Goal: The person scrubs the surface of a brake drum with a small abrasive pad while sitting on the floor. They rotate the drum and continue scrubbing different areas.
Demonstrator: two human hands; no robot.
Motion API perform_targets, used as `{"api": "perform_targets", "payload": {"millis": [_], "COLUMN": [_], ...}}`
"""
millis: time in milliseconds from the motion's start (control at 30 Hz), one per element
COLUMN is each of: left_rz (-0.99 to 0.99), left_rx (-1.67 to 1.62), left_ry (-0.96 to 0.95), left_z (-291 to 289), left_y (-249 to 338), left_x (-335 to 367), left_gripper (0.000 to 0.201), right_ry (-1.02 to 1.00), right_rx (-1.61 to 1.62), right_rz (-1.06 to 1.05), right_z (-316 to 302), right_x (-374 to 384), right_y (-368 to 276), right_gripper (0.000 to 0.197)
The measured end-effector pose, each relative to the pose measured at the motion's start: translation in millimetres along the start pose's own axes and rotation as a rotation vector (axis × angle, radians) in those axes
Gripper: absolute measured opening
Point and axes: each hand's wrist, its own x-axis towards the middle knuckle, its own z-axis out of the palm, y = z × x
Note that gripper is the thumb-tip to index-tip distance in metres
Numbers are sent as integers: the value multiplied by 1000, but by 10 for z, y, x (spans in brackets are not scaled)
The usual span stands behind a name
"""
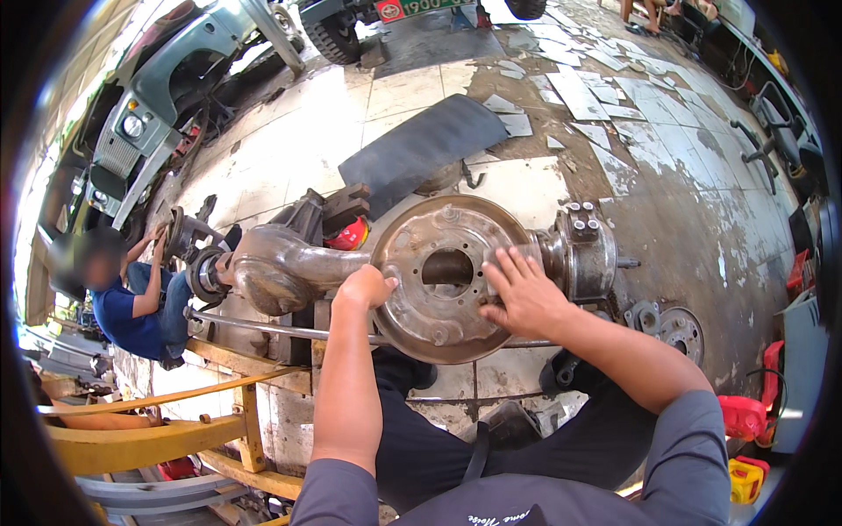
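A round, brownish metal brake backing plate [412, 317] with a big central hole stands in front of me, over my lap. My left hand [367, 286] is closed on its left rim, with the thumb on the face. Spread nearly flat on the right side of the plate is my right hand [528, 296], fingers stretched out and thumb apart. A small flat greyish piece [524, 256] shows around its fingertips; I cannot tell what it is. Behind the plate lies an axle housing [282, 263], and a steering knuckle hub [589, 254] with bolts sits to the right.
At left, a person in blue [132, 307] works on the axle's far end. A yellow vehicle frame [149, 438] runs along the lower left. A long metal rod [263, 327] crosses below the plate. A dark mat [430, 145], broken tiles and a round drilled disc [682, 333] lie on the floor.
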Motion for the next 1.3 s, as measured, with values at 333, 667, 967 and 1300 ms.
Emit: {"api": "perform_targets", "payload": {"millis": [333,667,967,1300], "left_rz": [-14,37,19,40], "left_rx": [10,4,8,-9], "left_ry": [-38,31,12,60], "left_z": [-5,102,48,111], "left_y": [76,-22,47,-40], "left_x": [-35,48,-17,21], "left_gripper": [61,65,62,63], "right_ry": [-95,-27,-81,-137], "right_rx": [-38,-133,-86,32], "right_rz": [-66,40,-20,-41], "right_z": [23,9,107,-30], "right_x": [81,122,60,136], "right_y": [56,77,6,84], "right_gripper": [89,98,99,98]}}
